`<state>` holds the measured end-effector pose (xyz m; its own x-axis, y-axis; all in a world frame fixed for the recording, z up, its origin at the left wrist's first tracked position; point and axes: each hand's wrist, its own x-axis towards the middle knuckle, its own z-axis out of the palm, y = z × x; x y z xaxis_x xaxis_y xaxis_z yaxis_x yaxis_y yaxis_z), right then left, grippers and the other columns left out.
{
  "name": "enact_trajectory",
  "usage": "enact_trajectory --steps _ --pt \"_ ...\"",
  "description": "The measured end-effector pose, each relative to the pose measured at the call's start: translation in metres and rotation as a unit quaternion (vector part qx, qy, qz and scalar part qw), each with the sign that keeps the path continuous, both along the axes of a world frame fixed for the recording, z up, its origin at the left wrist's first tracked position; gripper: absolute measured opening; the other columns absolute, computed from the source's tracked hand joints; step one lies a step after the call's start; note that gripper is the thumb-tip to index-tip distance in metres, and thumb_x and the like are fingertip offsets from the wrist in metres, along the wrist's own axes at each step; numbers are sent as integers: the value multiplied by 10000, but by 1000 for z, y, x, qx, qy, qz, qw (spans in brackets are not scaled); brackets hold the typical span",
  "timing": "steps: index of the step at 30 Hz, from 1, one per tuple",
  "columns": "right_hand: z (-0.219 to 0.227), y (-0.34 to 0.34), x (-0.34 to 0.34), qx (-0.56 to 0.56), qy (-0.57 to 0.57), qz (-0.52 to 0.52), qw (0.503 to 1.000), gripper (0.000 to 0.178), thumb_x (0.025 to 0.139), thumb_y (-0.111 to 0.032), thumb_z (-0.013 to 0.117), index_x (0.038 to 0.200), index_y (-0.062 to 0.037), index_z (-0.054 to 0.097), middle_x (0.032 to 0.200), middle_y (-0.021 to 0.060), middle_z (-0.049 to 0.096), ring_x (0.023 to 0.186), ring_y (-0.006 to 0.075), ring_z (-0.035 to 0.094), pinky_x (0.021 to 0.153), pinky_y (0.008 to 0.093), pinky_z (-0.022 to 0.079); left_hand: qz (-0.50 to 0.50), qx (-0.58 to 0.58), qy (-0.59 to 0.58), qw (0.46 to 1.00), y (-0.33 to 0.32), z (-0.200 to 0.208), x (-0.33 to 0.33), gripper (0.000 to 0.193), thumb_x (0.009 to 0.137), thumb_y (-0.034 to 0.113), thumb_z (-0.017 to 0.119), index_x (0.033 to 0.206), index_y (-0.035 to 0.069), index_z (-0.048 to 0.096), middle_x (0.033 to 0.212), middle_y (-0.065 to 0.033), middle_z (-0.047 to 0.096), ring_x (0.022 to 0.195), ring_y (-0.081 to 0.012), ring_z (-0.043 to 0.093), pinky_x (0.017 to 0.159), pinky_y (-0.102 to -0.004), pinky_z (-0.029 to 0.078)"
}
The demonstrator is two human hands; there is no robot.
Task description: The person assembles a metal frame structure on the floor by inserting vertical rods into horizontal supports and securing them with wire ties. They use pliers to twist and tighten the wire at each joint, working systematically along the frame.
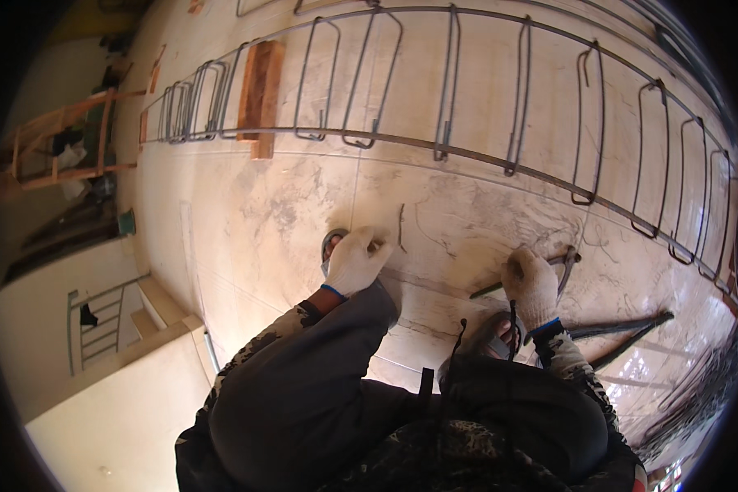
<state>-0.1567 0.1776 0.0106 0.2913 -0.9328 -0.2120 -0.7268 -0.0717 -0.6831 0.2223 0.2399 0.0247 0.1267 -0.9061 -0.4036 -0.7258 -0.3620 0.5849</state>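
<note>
My left hand (pixel 358 261), in a pale knit glove, is over my left knee and foot with its fingers curled; whatever is in them, if anything, does not show. Just right of it a short, thin twisted wire (pixel 401 227) lies on the floor. My right hand (pixel 530 287), gloved the same way, is closed beside my right foot. Behind it are metal pincers (pixel 569 261), their handles spread, one green-tipped end showing left of the hand. I cannot tell whether the fingers grip them. Ahead stretches a rebar cage (pixel 476 156) of long bars and rectangular stirrups.
A wooden block (pixel 261 90) sits under the cage at the left. Dark V-shaped bars (pixel 623 332) lie right of my right hand, with a bundle of black wire (pixel 693 394) farther right. A low ledge (pixel 152 353) and a wooden frame (pixel 66 143) are at the left.
</note>
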Motion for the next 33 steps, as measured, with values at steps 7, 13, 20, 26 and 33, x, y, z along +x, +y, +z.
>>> enact_trajectory --steps 7,13,20,26,33 --pt "5 10 -12 -12 -26 -66 997 124 980 -208 796 985 -97 739 930 168 732 881 431 725 782 543 572 -115 -24 202 972 -31 61 -8 148 1025 149 811 1106 27 794 1055 -125 806 938 -271 769 837 -383 592" --pt "32 58 -6 -62 32 -300 952 118 982 -166 821 1052 -79 782 979 183 782 867 392 781 768 487 621 -94 77 755 644 -105 215 -36 533 1188 446 516 1558 67 579 1473 -112 588 1438 -277 494 1363 -472 229" --pt "17 120 -83 -132 69 -537 831 185 1004 -194 810 1128 -60 785 1011 175 793 896 342 790 812 449 629 -186 122 746 628 -131 266 -158 496 1180 423 548 1502 54 625 1444 -134 636 1372 -291 563 1290 -471 324" --pt "5 171 -89 -91 68 -599 793 210 1026 -200 790 1181 -58 790 1066 145 807 918 296 792 858 413 627 -218 154 696 667 -136 267 -182 465 1173 403 575 1455 43 663 1418 -153 677 1316 -302 622 1228 -469 405" --pt "15 201 -119 -35 182 -723 666 338 1017 -266 811 1293 -74 775 1069 89 800 859 279 738 836 424 614 -287 171 647 686 -142 278 -221 433 1166 379 606 1399 30 709 1388 -175 724 1250 -315 691 1155 -467 500"
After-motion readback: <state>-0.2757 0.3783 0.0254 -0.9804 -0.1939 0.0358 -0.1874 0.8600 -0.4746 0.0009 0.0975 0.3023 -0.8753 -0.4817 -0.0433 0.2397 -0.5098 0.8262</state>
